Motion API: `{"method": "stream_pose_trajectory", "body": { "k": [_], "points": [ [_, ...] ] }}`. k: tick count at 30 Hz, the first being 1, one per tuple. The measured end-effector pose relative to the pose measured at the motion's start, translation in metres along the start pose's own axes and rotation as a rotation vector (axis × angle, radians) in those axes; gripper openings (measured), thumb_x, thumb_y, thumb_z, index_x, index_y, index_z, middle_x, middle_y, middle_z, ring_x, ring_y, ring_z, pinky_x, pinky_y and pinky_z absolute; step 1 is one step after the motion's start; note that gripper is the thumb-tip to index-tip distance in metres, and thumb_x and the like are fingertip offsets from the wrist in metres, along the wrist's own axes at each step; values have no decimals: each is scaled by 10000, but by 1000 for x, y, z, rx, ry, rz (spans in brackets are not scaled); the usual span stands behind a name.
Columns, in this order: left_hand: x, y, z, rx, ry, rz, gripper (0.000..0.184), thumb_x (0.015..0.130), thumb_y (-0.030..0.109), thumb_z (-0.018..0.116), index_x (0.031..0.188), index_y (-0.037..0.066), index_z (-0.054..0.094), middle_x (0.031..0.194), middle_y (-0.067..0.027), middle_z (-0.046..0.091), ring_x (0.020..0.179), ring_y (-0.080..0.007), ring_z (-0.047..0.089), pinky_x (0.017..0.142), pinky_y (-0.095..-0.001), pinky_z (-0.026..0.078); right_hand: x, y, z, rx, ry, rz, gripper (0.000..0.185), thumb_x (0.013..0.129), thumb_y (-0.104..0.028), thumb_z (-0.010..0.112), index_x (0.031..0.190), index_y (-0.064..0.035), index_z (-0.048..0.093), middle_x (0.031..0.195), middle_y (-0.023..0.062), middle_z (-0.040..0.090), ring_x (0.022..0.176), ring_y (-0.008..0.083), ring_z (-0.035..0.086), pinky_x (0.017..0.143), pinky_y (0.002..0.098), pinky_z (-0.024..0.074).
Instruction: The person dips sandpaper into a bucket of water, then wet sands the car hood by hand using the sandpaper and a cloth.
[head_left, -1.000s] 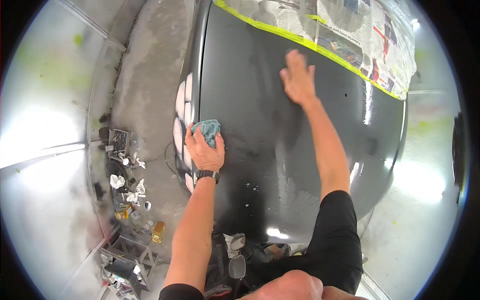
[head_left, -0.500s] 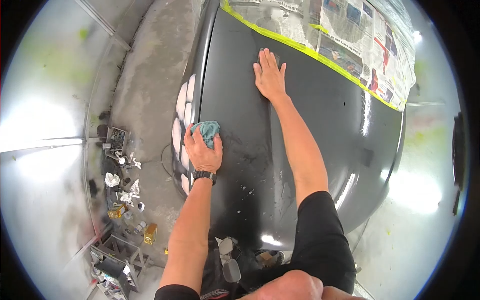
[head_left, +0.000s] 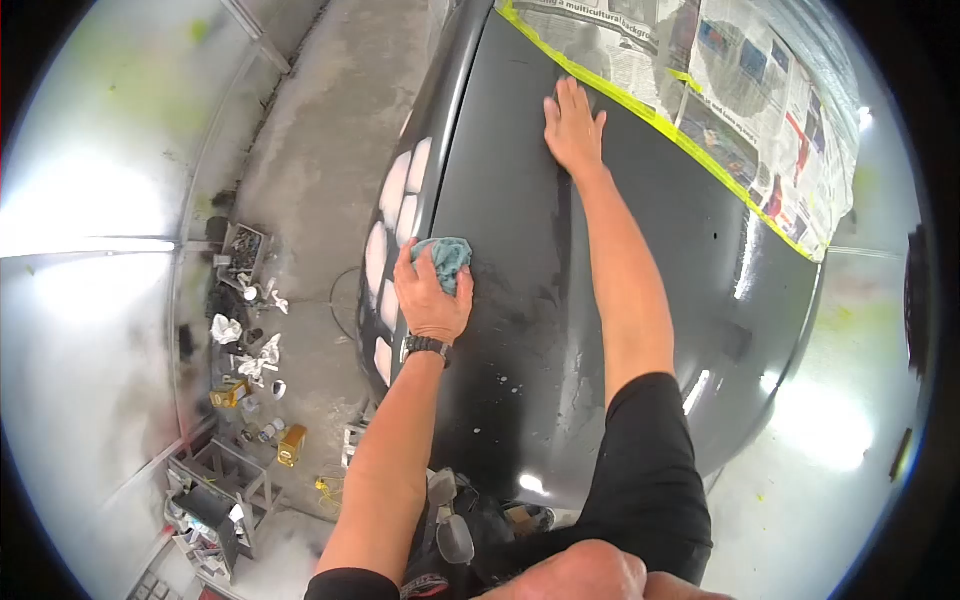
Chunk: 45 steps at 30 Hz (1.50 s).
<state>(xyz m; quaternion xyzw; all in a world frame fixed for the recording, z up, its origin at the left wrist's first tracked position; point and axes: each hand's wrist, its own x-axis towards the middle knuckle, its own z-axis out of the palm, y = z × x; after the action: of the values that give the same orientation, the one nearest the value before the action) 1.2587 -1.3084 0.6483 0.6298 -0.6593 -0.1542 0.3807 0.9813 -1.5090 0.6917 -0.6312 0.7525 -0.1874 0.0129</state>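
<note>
I see the left hand curled round a bunched teal cloth on the left edge of the car hood. Right hand is palm-down, fingers extended, high on the hood; can't tell if anything's under it. Yellow masking tape and newspaper border the hood's top. Risk: overreaching could lift tape.
</note>
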Motion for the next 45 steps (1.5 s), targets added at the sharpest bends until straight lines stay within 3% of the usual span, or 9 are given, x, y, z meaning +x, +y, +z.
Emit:
{"method": "stream_pose_trajectory", "body": {
  "k": [7, 14, 18, 25, 30, 35, 40, 42, 45],
  "points": [
    [1, 2, -1, -1, -3, -6, 587, 835, 265, 803, 1333, 17, 616, 1481, -274, 526, 1330, -487, 533, 1100, -578, 447, -88, 15, -1, -6, 7, -43, 615, 1144, -421, 418, 1650, -73, 384, 1745, 145, 332, 1602, 361, 315, 1235, 750, 224],
    [1, -2, -2, -7, -24, -16, 608, 846, 269, 791, 1367, 31, 586, 1495, -269, 508, 1330, -486, 524, 1096, -579, 447, 34, -4, 11, 57, -30, 1, 629, 1147, -434, 388, 1661, -71, 369, 1749, 161, 316, 1624, 349, 279, 1272, 696, 200],
    [5, 0, -1, -5, -19, -7, 602, 847, 276, 794, 1358, 31, 591, 1496, -287, 505, 1330, -499, 522, 1099, -593, 441, -39, 24, 3, 67, 26, -102, 621, 1141, -444, 414, 1645, -82, 399, 1739, 153, 340, 1592, 368, 340, 1260, 697, 227],
    [2, -1, 0, 25, -7, 21, 595, 865, 283, 785, 1355, 14, 582, 1496, -282, 511, 1327, -490, 528, 1087, -588, 449, 11, 3, 16, -39, 40, -14, 678, 1128, -429, 442, 1658, -22, 328, 1747, 202, 296, 1608, 374, 301, 1259, 695, 225],
    [1, 2, -2, 49, -13, 43, 582, 889, 293, 765, 1346, -12, 571, 1466, -290, 526, 1326, -502, 526, 1088, -591, 453, -165, -14, -17, -2, 10, -63, 703, 1119, -344, 477, 1668, 37, 259, 1768, 232, 204, 1630, 420, 214, 1289, 652, 194],
    [2, 5, -4, 35, -12, 43, 580, 912, 304, 749, 1349, -24, 554, 1450, -295, 533, 1327, -507, 524, 1096, -586, 453, -423, -57, -69, 129, -254, 220, 740, 1085, -264, 520, 1656, 103, 227, 1759, 301, 164, 1630, 486, 165, 1298, 652, 131],
    [-1, -3, 3, 45, 13, 46, 598, 878, 313, 766, 1356, 5, 581, 1479, -263, 523, 1333, -477, 521, 1080, -585, 454, -260, -61, -29, 160, 27, 115, 691, 1101, -276, 511, 1583, 174, 305, 1694, 388, 234, 1578, 536, 245, 1301, 607, 190],
    [-2, -5, 5, 51, 15, 46, 594, 884, 315, 764, 1354, 2, 580, 1475, -269, 525, 1329, -478, 524, 1082, -584, 454, -207, -57, -13, 187, 100, 107, 681, 1115, -293, 492, 1592, 154, 303, 1693, 368, 259, 1572, 544, 251, 1303, 593, 204],
    [0, -1, 3, 59, 22, 61, 588, 894, 322, 761, 1350, -1, 578, 1465, -276, 530, 1323, -483, 532, 1079, -586, 457, -259, -52, -38, 324, 27, 55, 693, 1123, -306, 480, 1628, 119, 271, 1718, 343, 234, 1590, 539, 220, 1304, 601, 188]
  ]
}}
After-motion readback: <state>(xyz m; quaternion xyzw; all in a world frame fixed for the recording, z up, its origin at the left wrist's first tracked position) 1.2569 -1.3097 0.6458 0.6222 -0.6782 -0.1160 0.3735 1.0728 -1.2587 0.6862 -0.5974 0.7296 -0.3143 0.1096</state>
